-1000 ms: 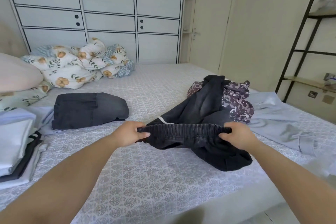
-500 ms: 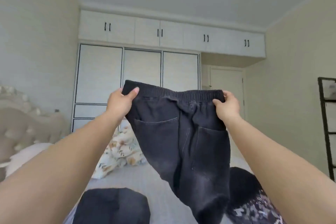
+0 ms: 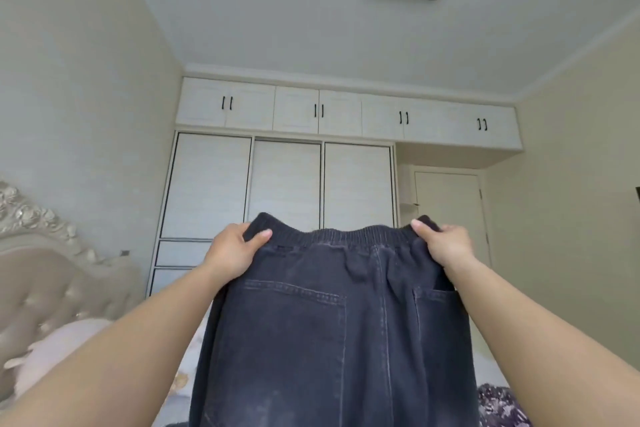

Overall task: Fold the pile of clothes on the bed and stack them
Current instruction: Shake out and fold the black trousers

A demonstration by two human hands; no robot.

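Dark denim trousers (image 3: 332, 322), pinched at the elastic waistband by left hand (image 3: 231, 253) and right hand (image 3: 445, 246), hang unfolded, raised before the far wardrobe (image 3: 284, 184); folding and stacking not yet begun.

Bed (image 3: 485, 366): only slivers visible. A pink pillow (image 3: 59, 354) lies by the tufted headboard (image 3: 65, 288); patterned garment (image 3: 502, 406) at lower right.

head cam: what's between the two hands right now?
In the head view, the dark trousers' elastic waistband spans from the left hand to the right hand; each grip pinches one end.
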